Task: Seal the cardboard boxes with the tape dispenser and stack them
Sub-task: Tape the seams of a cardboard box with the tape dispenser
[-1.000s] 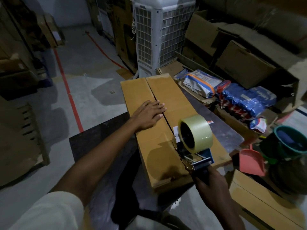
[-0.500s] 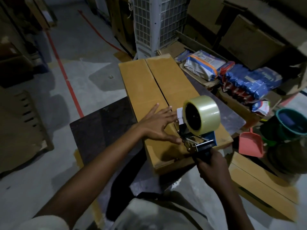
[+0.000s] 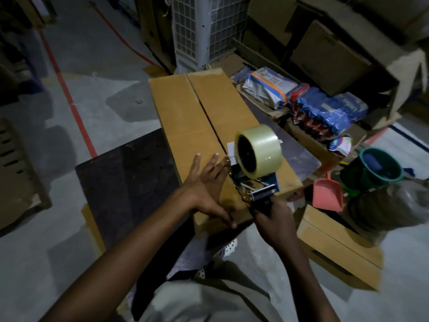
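Observation:
A long cardboard box (image 3: 185,112) lies on a dark table (image 3: 125,177), its two top flaps meeting at a lengthwise seam. My left hand (image 3: 206,187) rests flat on the near end of the box, fingers spread beside the seam and thumb near the front edge. My right hand (image 3: 271,219) grips the handle of the tape dispenser (image 3: 257,173), which sits over the near end of the seam with its clear tape roll upright. A second closed cardboard box (image 3: 336,247) lies on the floor at the lower right.
A white cooler unit (image 3: 204,29) stands behind the box. Packets in blue and white wrap (image 3: 325,110) fill open cartons at the right, with more cartons (image 3: 329,56) behind. A pink dustpan (image 3: 327,194) and a green bucket (image 3: 380,166) sit on the floor. Red line (image 3: 69,98) marks the floor at left.
My left hand slid back along the box from mid-length to the near end. The tape dispenser stays over the near end of the seam in my right hand.

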{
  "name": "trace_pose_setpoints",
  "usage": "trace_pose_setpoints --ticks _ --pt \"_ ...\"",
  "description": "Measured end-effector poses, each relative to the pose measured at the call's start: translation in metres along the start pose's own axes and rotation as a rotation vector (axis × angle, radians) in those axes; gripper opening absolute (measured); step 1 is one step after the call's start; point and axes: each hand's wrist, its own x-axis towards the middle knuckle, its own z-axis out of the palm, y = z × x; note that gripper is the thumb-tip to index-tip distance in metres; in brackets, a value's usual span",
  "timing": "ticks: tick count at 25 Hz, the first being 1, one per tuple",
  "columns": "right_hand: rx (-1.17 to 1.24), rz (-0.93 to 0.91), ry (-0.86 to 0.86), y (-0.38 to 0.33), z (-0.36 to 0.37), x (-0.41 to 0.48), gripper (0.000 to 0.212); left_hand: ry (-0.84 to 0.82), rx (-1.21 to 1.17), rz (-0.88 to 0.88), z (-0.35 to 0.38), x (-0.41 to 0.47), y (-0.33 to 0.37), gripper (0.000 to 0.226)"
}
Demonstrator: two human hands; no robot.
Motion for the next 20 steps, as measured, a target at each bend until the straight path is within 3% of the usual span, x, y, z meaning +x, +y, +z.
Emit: trace_pose_setpoints --ticks 4,10,16,20 --pt "-0.017 -0.012 0.0 0.0 -0.006 0.001 0.011 0.16 0.012 -0.039 0.006 -0.005 0.005 0.143" --pt "-0.011 0.032 0.004 0.006 -0.022 -0.04 0.014 0.212 -0.115 -0.027 0.006 -0.008 0.005 0.142" --pt "-0.027 0.04 0.042 0.031 -0.037 -0.098 0.008 0.203 -0.066 -0.08 0.005 -0.008 0.012 0.145" --pt "-0.024 0.008 0.033 0.045 -0.032 -0.099 0.011 0.242 0.006 -0.033 0.001 -0.015 0.029 0.119"
